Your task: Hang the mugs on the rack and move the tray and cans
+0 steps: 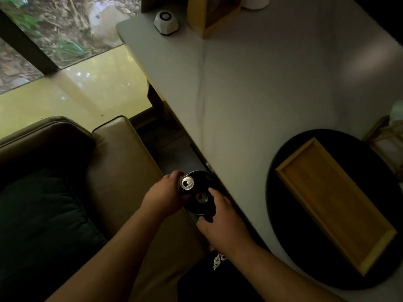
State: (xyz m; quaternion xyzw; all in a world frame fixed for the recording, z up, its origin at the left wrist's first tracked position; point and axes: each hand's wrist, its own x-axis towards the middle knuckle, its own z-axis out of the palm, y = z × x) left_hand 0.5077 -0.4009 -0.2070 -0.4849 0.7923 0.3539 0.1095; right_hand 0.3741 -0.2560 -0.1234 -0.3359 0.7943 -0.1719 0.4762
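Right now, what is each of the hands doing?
Left hand: closed around a can.
Right hand: gripping the small round black tray under the cans.

Rack (pixel 386 140), far right of the right hand (pixel 220 216): cut off by frame edge, blurred. Left hand (pixel 162 194) fingers hidden behind can (pixel 187 183). Second can (pixel 201 198) dim; markings illegible. Grip on it undetermined.

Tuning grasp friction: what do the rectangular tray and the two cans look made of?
Rectangular tray: looks like wood or bamboo, matte yellow-brown with faint grain lines. Cans: likely aluminium, going by their shiny silver tops; the sides look dark and glossy but are poorly lit.
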